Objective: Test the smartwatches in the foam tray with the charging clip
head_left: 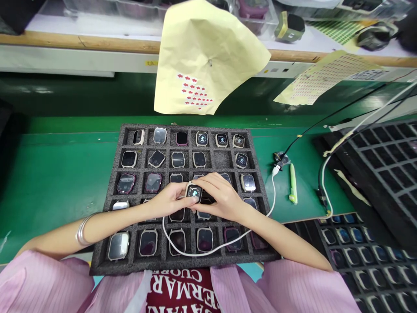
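Note:
A smartwatch case without a strap (193,191), its screen lit, is held between my two hands over the foam tray (110,198). My left hand (170,199) grips its left side, fingers closed. My right hand (219,194) holds the right side, with fingertips at the top and thumb near the lower edge. A white cable (208,254) loops across the tray and goes out of sight under my left hand; its end is hidden. Most of the tray's compartments around my hands hold watch cases, several with lit screens along the upper right.
At right, the cable meets a USB plug (276,169) beside a green-handled cutter (292,184). More watch trays (352,248) stand at lower right, and dark racks (384,152) above them. Yellow sticker sheets (208,56) hang from the shelf edge (97,43) ahead.

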A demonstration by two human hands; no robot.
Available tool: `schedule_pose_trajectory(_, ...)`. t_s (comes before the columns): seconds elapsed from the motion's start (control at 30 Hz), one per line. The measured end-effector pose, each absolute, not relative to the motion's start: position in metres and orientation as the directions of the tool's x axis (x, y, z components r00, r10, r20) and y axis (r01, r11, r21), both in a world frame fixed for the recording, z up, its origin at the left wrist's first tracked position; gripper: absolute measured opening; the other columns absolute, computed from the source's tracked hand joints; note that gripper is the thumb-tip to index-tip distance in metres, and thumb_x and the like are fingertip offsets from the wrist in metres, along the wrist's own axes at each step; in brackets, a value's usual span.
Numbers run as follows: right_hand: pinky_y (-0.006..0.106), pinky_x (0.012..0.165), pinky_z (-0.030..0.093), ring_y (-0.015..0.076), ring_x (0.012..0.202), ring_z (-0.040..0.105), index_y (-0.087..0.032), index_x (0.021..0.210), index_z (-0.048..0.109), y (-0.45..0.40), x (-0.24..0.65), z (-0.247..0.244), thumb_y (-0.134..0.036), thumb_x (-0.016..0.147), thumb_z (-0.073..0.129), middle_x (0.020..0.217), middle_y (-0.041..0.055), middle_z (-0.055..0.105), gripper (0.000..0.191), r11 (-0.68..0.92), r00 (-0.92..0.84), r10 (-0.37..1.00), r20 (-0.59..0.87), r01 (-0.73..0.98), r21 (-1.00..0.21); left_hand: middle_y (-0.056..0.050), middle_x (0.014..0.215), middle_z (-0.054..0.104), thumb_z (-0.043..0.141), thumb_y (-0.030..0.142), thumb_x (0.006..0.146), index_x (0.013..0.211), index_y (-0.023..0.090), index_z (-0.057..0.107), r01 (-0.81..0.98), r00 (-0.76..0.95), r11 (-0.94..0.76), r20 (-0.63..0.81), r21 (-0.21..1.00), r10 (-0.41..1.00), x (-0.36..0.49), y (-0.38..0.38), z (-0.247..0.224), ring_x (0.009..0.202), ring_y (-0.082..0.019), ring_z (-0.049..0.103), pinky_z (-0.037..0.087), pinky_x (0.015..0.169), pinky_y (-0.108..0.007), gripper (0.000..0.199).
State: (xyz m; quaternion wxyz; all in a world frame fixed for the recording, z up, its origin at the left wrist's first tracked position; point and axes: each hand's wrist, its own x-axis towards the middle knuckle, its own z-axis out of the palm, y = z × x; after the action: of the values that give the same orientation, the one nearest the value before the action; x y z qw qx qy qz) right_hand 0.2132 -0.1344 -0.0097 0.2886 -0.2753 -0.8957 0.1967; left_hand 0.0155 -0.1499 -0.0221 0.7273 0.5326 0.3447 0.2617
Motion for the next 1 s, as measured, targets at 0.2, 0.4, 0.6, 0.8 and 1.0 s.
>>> schedule_pose_trajectory(0.2,0.041,0.078,0.050,0.0252,0.088,0.060,-0.013,0.113,0.055,-0.134,0.214,-0.011,-0.041,0.084,0.069,0.096,0.0116,0.065,0.043,0.747,-0.688,0.625,0.369,0.390,-0.538,0.002,0.067,0.056,0.059,0.033,0.083,0.080,0.014,0.052,0.045,0.625,0.283,-0.248,0.958,0.741,0.016,-0.151,-0.020,0.063,-0.013,0.052,0.040,0.060,-0.025,0.020)
schedule_pose_trajectory(0.4,0.041,0.077,0.050,0.0253,0.088,0.058,-0.013,0.113,0.057,-0.134,0.216,-0.010,-0.044,0.084,0.068,0.098,0.0126,0.063,0.044,0.741,-0.693,0.634,0.342,0.419,-0.525,0.003,0.066,0.054,0.056,0.032,0.085,0.083,0.014,0.052,0.075,0.621,0.262,-0.250,0.962,0.742,0.016,-0.151,-0.021,0.059,-0.011,0.048,0.036,0.057,-0.024,0.018)
schedule_pose_trajectory(0.6,0.041,0.075,0.049,0.0252,0.086,0.056,-0.012,0.113,0.057,-0.134,0.216,-0.010,-0.046,0.084,0.066,0.096,0.0131,0.060,0.045,0.745,-0.691,0.637,0.341,0.438,-0.503,0.003,0.068,0.050,0.056,0.032,0.086,0.089,0.012,0.054,0.105,0.623,0.249,-0.259,0.963,0.738,0.016,-0.151,-0.023,0.062,-0.011,0.045,0.035,0.057,-0.023,0.020)
schedule_pose_trajectory(0.8,0.042,0.078,0.050,0.0260,0.090,0.056,-0.013,0.115,0.058,-0.133,0.218,-0.002,-0.043,0.085,0.066,0.099,0.0128,0.058,0.043,0.736,-0.687,0.636,0.351,0.405,-0.542,-0.001,0.083,0.054,0.057,0.037,0.086,0.103,0.013,0.055,0.103,0.620,0.261,-0.268,0.960,0.738,0.016,-0.152,-0.023,0.071,-0.013,0.047,0.040,0.064,-0.025,0.029)
schedule_pose_trajectory(1.0,0.044,0.084,0.048,0.0268,0.096,0.057,-0.021,0.115,0.061,-0.092,0.259,0.004,-0.039,0.081,0.072,0.102,0.0089,0.058,0.040,0.615,-0.487,0.784,0.385,0.527,-0.586,-0.003,0.091,0.059,0.067,0.041,0.079,0.108,0.015,0.051,0.040,0.666,0.378,-0.307,0.925,0.680,0.015,-0.149,-0.020,0.069,-0.012,0.052,0.043,0.061,-0.024,0.042)
